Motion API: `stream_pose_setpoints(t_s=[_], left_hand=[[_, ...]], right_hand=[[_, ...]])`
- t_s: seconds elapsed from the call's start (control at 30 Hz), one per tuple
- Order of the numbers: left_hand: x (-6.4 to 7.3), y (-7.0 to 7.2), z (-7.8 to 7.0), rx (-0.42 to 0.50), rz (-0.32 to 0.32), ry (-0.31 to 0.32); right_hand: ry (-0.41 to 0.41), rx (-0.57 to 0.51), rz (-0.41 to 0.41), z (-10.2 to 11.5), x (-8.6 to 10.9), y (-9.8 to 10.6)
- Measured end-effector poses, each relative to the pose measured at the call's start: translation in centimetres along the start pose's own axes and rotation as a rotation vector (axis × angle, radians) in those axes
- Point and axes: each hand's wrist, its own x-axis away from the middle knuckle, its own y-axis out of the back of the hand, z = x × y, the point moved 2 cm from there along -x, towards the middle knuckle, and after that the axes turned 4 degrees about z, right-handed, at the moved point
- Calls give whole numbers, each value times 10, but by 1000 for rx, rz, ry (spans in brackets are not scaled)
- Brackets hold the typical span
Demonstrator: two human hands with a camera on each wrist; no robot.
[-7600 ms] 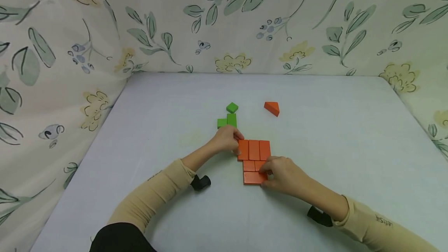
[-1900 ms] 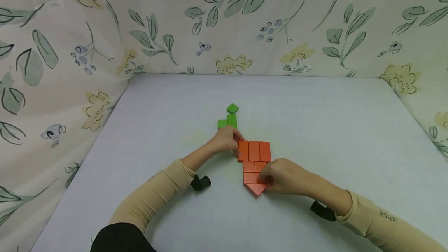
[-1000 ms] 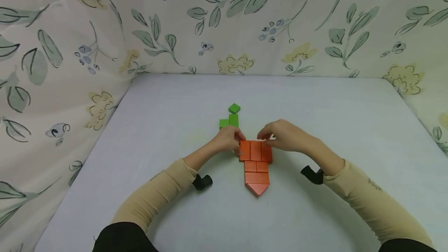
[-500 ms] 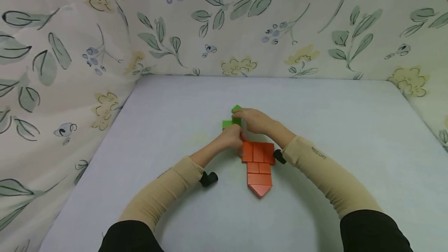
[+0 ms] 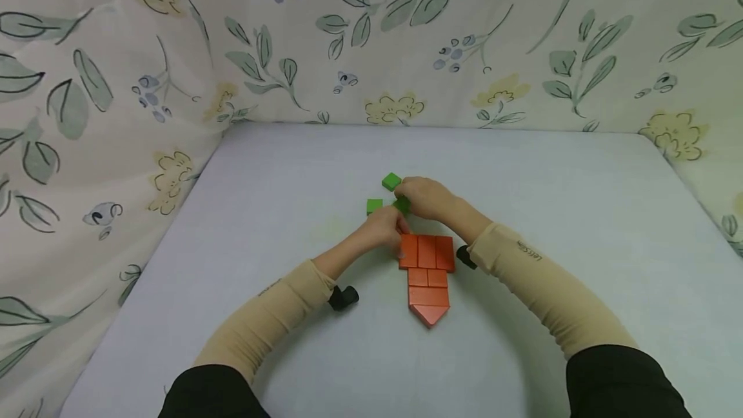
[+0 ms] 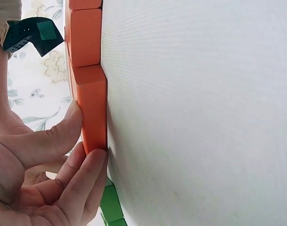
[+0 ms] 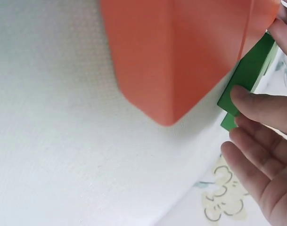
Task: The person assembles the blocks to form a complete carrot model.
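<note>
Several orange blocks [image 5: 427, 277] lie fitted together on the white table, ending in a triangular block [image 5: 429, 315] at the near end. My left hand [image 5: 380, 229] holds the leftmost orange block [image 6: 92, 113] at the far-left corner, its thumb and fingertips against the sides. Just beyond, my right hand [image 5: 428, 199] pinches a green rectangular block [image 5: 402, 205] between thumb and fingers. In the right wrist view this green block [image 7: 244, 77] sits behind an orange corner. A green square block [image 5: 374, 206] and a green diamond-shaped block [image 5: 391, 181] lie nearby.
The white table [image 5: 302, 166] is bordered at the back and left by a flower-printed cloth [image 5: 395, 37]. Black wrist cameras, the left one [image 5: 344, 298] and the right one [image 5: 466, 257], hang below the sleeves, the right one close to the orange blocks.
An orange triangle from the far right was added at the near end. My right hand then moved away to the green blocks, gripped the rectangular one and turned it rightward. My left hand stayed.
</note>
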Motion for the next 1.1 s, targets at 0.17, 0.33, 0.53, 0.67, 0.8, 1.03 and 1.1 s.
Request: stream_pose_setpoints(t_s=[0.17, 0.33, 0.53, 0.67, 0.8, 1.03, 1.1], left_hand=[[2, 0, 0, -9, -14, -2], [3, -1, 0, -11, -25, -17], [4, -1, 0, -11, -25, -21], [4, -1, -1, -20, -26, -15], [5, 0, 0, -24, -29, -11], [7, 1, 0, -28, -29, -6], [7, 1, 2, -34, -27, -2]], right_hand=[[33, -17, 28, -1, 1, 1], [76, -10, 50, -3, 3, 3], [18, 1, 73, -11, 13, 10], [-37, -28, 103, -21, 22, 12], [-69, -80, 116, -29, 32, 12], [-62, -177, 125, -35, 46, 8], [-66, -195, 132, -35, 47, 7]])
